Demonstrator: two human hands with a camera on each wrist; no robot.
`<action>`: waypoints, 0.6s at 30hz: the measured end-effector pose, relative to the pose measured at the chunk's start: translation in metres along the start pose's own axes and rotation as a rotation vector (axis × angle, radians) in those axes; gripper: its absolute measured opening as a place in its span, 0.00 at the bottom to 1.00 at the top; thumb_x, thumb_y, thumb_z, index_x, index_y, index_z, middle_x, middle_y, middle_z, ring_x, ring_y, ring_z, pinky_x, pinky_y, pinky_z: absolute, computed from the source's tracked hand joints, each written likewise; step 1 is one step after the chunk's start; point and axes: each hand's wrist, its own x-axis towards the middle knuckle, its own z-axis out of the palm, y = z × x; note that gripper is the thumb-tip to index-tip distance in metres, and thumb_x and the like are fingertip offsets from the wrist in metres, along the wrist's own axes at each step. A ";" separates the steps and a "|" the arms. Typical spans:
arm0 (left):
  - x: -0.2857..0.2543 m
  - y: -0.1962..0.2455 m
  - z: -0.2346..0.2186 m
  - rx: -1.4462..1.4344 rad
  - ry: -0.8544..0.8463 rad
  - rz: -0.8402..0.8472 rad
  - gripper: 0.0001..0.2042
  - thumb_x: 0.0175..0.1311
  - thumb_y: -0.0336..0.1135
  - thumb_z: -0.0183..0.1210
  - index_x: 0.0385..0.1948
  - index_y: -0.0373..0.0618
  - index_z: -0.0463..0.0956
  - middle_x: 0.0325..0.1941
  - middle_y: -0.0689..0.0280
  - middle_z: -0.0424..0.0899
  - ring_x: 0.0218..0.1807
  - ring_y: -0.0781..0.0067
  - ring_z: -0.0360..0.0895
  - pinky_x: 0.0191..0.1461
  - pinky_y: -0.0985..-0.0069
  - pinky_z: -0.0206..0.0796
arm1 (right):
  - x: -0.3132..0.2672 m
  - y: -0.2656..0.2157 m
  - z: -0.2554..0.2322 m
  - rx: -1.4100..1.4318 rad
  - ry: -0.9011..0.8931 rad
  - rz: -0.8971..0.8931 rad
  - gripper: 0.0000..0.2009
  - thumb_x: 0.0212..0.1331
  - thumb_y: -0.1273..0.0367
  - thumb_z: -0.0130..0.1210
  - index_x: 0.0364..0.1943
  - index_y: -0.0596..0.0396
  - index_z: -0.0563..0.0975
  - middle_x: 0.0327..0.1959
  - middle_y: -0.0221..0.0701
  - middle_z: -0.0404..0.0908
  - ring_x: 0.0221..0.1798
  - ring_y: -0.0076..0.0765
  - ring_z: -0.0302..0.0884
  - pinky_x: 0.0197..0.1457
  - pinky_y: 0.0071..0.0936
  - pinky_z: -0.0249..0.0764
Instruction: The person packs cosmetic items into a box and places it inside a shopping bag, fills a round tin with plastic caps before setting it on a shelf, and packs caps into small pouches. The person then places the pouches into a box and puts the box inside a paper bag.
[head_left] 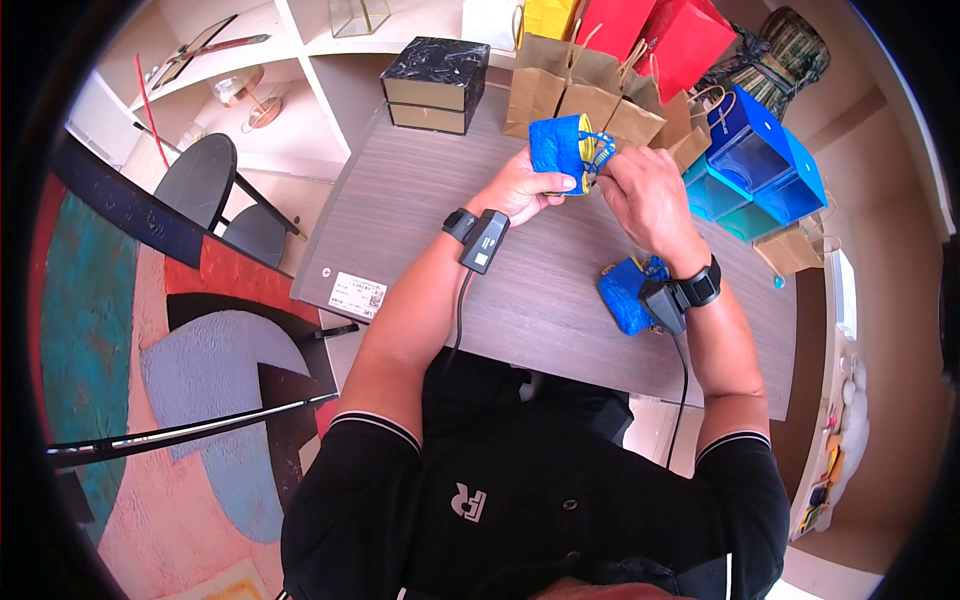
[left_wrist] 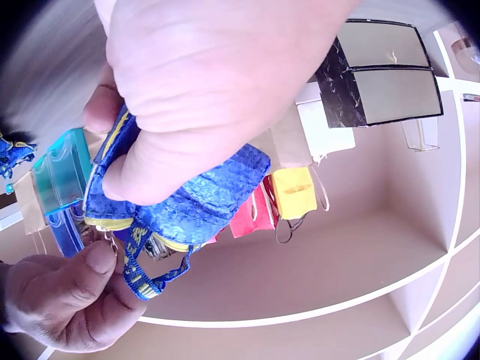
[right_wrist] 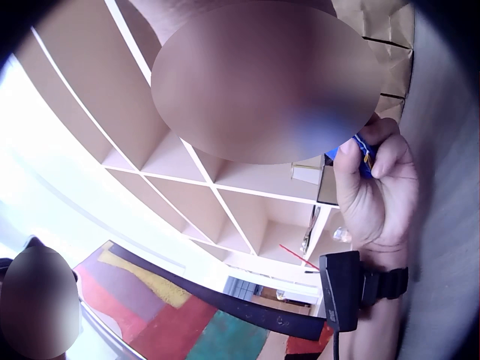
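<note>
My left hand (head_left: 525, 190) holds a small blue pouch (head_left: 556, 148) up over the table, thumb pressed on its crinkled side. In the left wrist view, yellow zipper edging (left_wrist: 112, 223) runs along the pouch's opening, and a patterned blue-and-yellow strap loop (left_wrist: 142, 281) hangs from it. Close against the opening, my right hand (head_left: 648, 195) pinches a small metal chain (left_wrist: 111, 238) at the zipper's end between thumb and fingers. A second blue pouch (head_left: 624, 300) lies on the table below my right wrist, partly covered by the wrist camera.
On the grey wooden table (head_left: 400, 250), a black marbled box (head_left: 437, 70) stands at the back left. Brown paper bags (head_left: 585, 100) and red bags (head_left: 680, 50) line the back. Blue and teal clear-fronted boxes (head_left: 755, 165) stand at the right. A round dark stool (head_left: 195, 180) is at the left.
</note>
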 end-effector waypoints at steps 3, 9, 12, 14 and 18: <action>-0.001 0.000 0.000 0.017 0.004 0.033 0.25 0.59 0.22 0.68 0.58 0.53 0.74 0.50 0.69 0.85 0.46 0.79 0.82 0.39 0.80 0.71 | -0.003 0.000 0.002 0.034 -0.019 -0.027 0.04 0.54 0.70 0.63 0.29 0.50 0.78 0.28 0.33 0.77 0.37 0.43 0.76 0.41 0.40 0.66; 0.000 0.000 0.003 0.009 -0.011 -0.030 0.25 0.59 0.22 0.68 0.58 0.51 0.73 0.49 0.69 0.84 0.44 0.81 0.79 0.35 0.81 0.66 | 0.000 0.005 0.003 -0.005 -0.012 0.003 0.05 0.55 0.69 0.63 0.29 0.51 0.77 0.28 0.33 0.76 0.37 0.44 0.75 0.42 0.40 0.65; 0.000 0.003 0.004 -0.030 -0.048 -0.029 0.24 0.59 0.22 0.68 0.58 0.50 0.73 0.49 0.68 0.83 0.41 0.82 0.77 0.32 0.82 0.63 | 0.004 0.008 0.007 -0.025 0.013 0.036 0.05 0.55 0.68 0.63 0.29 0.51 0.77 0.28 0.33 0.76 0.37 0.44 0.75 0.42 0.41 0.65; -0.001 0.004 0.004 -0.025 -0.039 -0.039 0.24 0.59 0.23 0.68 0.57 0.50 0.73 0.49 0.68 0.83 0.39 0.83 0.75 0.31 0.83 0.63 | 0.006 0.009 0.011 -0.033 0.021 0.065 0.05 0.56 0.68 0.63 0.29 0.51 0.77 0.29 0.33 0.76 0.37 0.44 0.74 0.42 0.41 0.65; -0.001 -0.002 0.003 -0.022 -0.003 -0.018 0.23 0.62 0.27 0.69 0.58 0.50 0.72 0.50 0.68 0.82 0.40 0.80 0.78 0.33 0.82 0.66 | 0.008 0.015 0.013 0.140 0.093 0.083 0.05 0.55 0.70 0.60 0.28 0.53 0.76 0.30 0.33 0.77 0.39 0.45 0.75 0.45 0.41 0.67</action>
